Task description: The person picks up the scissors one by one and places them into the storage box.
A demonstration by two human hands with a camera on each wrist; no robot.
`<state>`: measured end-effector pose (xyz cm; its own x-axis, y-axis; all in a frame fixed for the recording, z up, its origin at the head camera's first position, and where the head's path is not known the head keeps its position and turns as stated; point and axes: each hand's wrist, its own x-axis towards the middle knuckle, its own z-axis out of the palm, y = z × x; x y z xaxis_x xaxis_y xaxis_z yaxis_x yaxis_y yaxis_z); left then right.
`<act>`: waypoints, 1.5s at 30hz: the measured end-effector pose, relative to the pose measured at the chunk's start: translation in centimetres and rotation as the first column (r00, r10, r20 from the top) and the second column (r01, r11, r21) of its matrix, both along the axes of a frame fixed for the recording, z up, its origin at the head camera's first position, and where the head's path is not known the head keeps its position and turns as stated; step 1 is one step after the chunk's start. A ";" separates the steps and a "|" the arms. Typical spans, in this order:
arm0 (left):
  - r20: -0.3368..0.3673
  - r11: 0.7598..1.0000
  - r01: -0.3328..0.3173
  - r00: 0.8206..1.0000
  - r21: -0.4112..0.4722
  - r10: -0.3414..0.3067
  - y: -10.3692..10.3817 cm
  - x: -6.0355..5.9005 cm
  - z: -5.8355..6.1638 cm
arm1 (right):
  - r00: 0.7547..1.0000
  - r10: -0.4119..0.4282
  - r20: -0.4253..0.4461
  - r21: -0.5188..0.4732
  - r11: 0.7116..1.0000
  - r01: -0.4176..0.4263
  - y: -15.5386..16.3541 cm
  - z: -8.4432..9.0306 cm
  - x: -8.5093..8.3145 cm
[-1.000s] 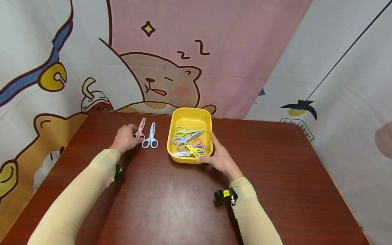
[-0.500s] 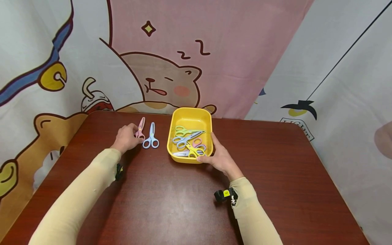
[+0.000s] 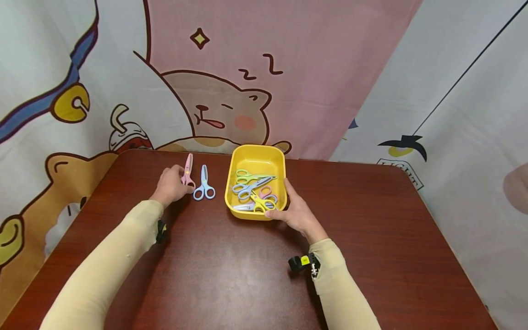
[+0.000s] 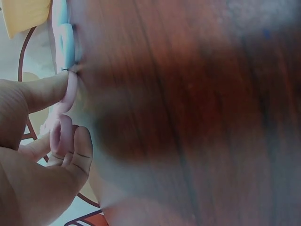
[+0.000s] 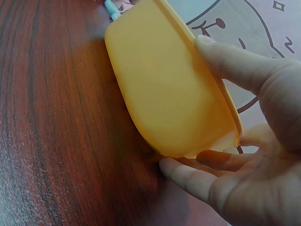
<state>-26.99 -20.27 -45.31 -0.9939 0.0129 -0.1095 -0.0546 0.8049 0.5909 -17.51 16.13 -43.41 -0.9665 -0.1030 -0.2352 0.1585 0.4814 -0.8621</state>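
My left hand (image 3: 168,185) holds a pair of pink scissors (image 3: 188,170) by the handles, thumb at one loop and fingers at the other, as the left wrist view shows. Their blades point toward the back of the table. Just to the right lie blue scissors (image 3: 204,183), handles toward me, touching or nearly touching the pink handle. My right hand (image 3: 301,215) grips the near right corner of a yellow plastic bin (image 3: 255,158), with the thumb on the rim and fingers against the side. Several scissors lie inside: green (image 3: 245,177), blue (image 3: 244,191), yellow (image 3: 264,203) and others overlapping.
The brown wooden table (image 3: 231,275) runs under everything, its back edge close behind the bin. A curtain (image 3: 317,82) printed with cartoon animals hangs behind it. Each forearm carries a small black wrist camera (image 3: 303,262).
The pink scissors have turned slightly, their blades moving up and left. The blue scissors have shifted a little to the right and turned. My right hand and the bin have stayed put.
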 end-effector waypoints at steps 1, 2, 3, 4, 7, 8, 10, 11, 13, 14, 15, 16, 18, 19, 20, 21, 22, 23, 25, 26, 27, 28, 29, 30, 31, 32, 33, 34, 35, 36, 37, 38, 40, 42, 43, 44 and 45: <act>-0.003 1.000 0.001 1.000 0.003 -0.001 0.0 0.0 0.0 | 1.000 -0.001 0.001 0.001 1.000 0.001 0.0 0.0 0.0; -0.008 1.000 0.003 1.000 0.007 -0.002 -0.1 0.0 -0.1 | 1.000 -0.002 0.001 0.002 1.000 0.002 0.0 0.0 0.0; -0.014 1.000 0.004 1.000 0.011 -0.003 -0.1 0.0 -0.1 | 1.000 -0.002 0.001 0.003 1.000 0.002 0.0 0.0 0.0; -0.022 1.000 0.006 1.000 0.013 -0.006 -0.1 0.0 -0.2 | 1.000 -0.002 0.001 0.003 1.000 0.002 0.0 0.0 0.0; -0.054 1.000 0.017 0.998 0.015 -0.016 -0.3 0.0 -0.4 | 1.000 -0.001 0.001 0.002 1.000 0.001 0.0 0.0 0.0; -0.063 1.000 0.019 0.998 0.016 -0.018 -0.3 0.0 -0.4 | 1.000 -0.001 0.000 0.002 1.000 0.001 0.0 0.0 0.0; -0.078 1.000 0.023 0.997 0.018 -0.021 -0.4 0.1 -0.5 | 1.000 0.000 -0.001 0.002 1.000 0.000 0.0 0.0 0.0; -0.090 1.000 0.023 0.996 0.017 -0.022 -0.5 0.1 -0.6 | 1.000 0.000 -0.002 0.003 1.000 0.000 0.0 0.0 0.0; -0.108 1.000 0.020 0.994 0.018 -0.018 -0.6 0.1 -0.5 | 1.000 0.000 -0.004 0.001 1.000 0.000 -0.1 0.0 0.0; -0.118 1.000 0.021 0.993 0.017 -0.019 -0.6 0.2 -0.5 | 1.000 0.001 -0.006 -0.001 1.000 -0.001 -0.1 0.0 0.0; -0.123 1.000 0.020 0.992 0.016 -0.018 -0.7 0.2 -0.5 | 1.000 0.001 -0.007 -0.003 1.000 -0.001 -0.1 0.1 0.0; -0.130 1.000 0.019 0.991 0.015 -0.017 -0.8 0.2 -0.4 | 1.000 0.001 -0.009 -0.005 1.000 -0.001 -0.1 0.0 0.1; -0.132 1.000 0.022 0.991 0.019 -0.019 -0.9 0.2 -0.3 | 1.000 0.000 -0.010 -0.011 1.000 -0.001 -0.1 0.0 0.0; -0.133 1.000 0.024 0.991 0.018 -0.021 -1.0 0.2 -0.3 | 1.000 0.000 -0.011 -0.013 1.000 0.000 -0.1 0.0 0.0; -0.131 0.999 0.026 0.991 0.021 -0.023 -1.0 0.2 -0.2 | 1.000 0.000 -0.012 -0.015 1.000 -0.001 -0.1 0.0 0.0; -0.131 0.999 0.030 0.991 0.025 -0.027 -1.1 0.1 -0.2 | 1.000 0.001 -0.013 -0.016 1.000 -0.001 -0.1 0.0 0.0; -0.132 0.999 0.032 0.991 0.031 -0.028 -1.2 0.1 -0.1 | 1.000 0.002 -0.013 -0.016 1.000 -0.002 -0.1 0.0 0.0; -0.133 0.999 0.033 0.991 0.036 -0.028 -1.2 0.1 0.0 | 1.000 0.003 -0.013 -0.017 1.000 -0.003 -0.1 0.0 0.0; -0.143 0.998 0.036 0.989 0.044 -0.029 -1.3 0.1 0.1 | 1.000 0.004 -0.013 -0.014 1.000 -0.004 0.0 0.0 0.0; -0.143 0.998 0.036 0.989 0.052 -0.028 -1.3 0.1 0.2 | 1.000 0.004 -0.011 -0.011 1.000 -0.005 0.0 0.0 0.0; -0.148 0.998 0.035 0.989 0.059 -0.026 -1.4 0.1 0.2 | 1.000 0.005 -0.009 -0.009 1.000 -0.005 0.0 0.0 0.0; -0.148 0.997 0.031 0.989 0.074 -0.020 -1.4 0.2 0.3 | 1.000 0.005 -0.007 -0.007 1.000 -0.005 0.0 0.0 0.0; -0.145 0.995 0.030 0.989 0.094 -0.016 -1.4 0.2 0.4 | 1.000 0.005 -0.005 -0.004 1.000 -0.005 0.0 0.0 0.0; -0.145 0.993 0.029 0.989 0.114 -0.013 -1.5 0.2 0.4 | 1.000 0.006 -0.004 -0.003 1.000 -0.006 0.0 0.0 0.0; -0.142 0.990 0.027 0.990 0.137 -0.008 -1.5 0.2 0.5 | 1.000 0.007 -0.004 -0.002 1.000 -0.007 0.1 0.0 0.0; -0.144 0.987 0.026 0.990 0.157 -0.003 -1.5 0.2 0.5 | 1.000 0.007 -0.002 -0.001 1.000 -0.007 0.1 0.0 0.0; -0.150 0.984 0.026 0.989 0.177 0.001 -1.6 0.2 0.6 | 1.000 0.008 -0.002 0.000 1.000 -0.008 0.1 0.0 0.0; -0.152 0.981 0.025 0.988 0.194 0.005 -1.6 0.2 0.6 | 1.000 0.008 -0.002 0.002 1.000 -0.008 0.1 0.0 0.0; -0.160 0.979 0.025 0.987 0.202 0.008 -1.6 0.2 0.6 | 1.000 0.007 -0.001 0.004 1.000 -0.007 0.1 0.0 0.0; -0.169 0.978 0.024 0.986 0.205 0.011 -1.6 0.2 0.6 | 1.000 0.007 -0.001 0.006 1.000 -0.007 0.1 0.0 0.0; -0.176 0.978 0.022 0.984 0.207 0.015 -1.7 0.2 0.6 | 1.000 0.006 0.000 0.007 1.000 -0.006 0.1 0.0 0.0; -0.181 0.978 0.021 0.983 0.209 0.018 -1.7 0.2 0.7 | 1.000 0.005 0.001 0.008 1.000 -0.005 0.1 -0.1 0.0; -0.181 0.974 0.018 0.983 0.225 0.023 -1.7 0.2 0.8 | 1.000 0.005 0.003 0.009 1.000 -0.005 0.1 -0.1 0.0; -0.175 0.968 0.017 0.984 0.252 0.028 -1.7 0.2 0.9 | 1.000 0.005 0.004 0.008 1.000 -0.005 0.2 -0.1 0.0; -0.170 0.964 0.017 0.985 0.265 0.029 -1.7 0.3 1.0 | 1.000 0.005 0.005 0.008 1.000 -0.005 0.2 -0.1 0.0; -0.166 0.960 0.018 0.986 0.279 0.029 -1.7 0.3 1.1 | 1.000 0.005 0.005 0.007 1.000 -0.005 0.2 -0.1 0.0; -0.163 0.955 0.019 0.986 0.295 0.030 -1.7 0.3 1.2 | 1.000 0.005 0.005 0.008 1.000 -0.005 0.2 -0.1 0.0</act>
<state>-26.68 -21.93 -44.08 -0.9979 0.0142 0.0628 0.0589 0.5937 0.8025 -17.56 16.29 -43.51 -0.9647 -0.1058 -0.2411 0.1606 0.4891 -0.8573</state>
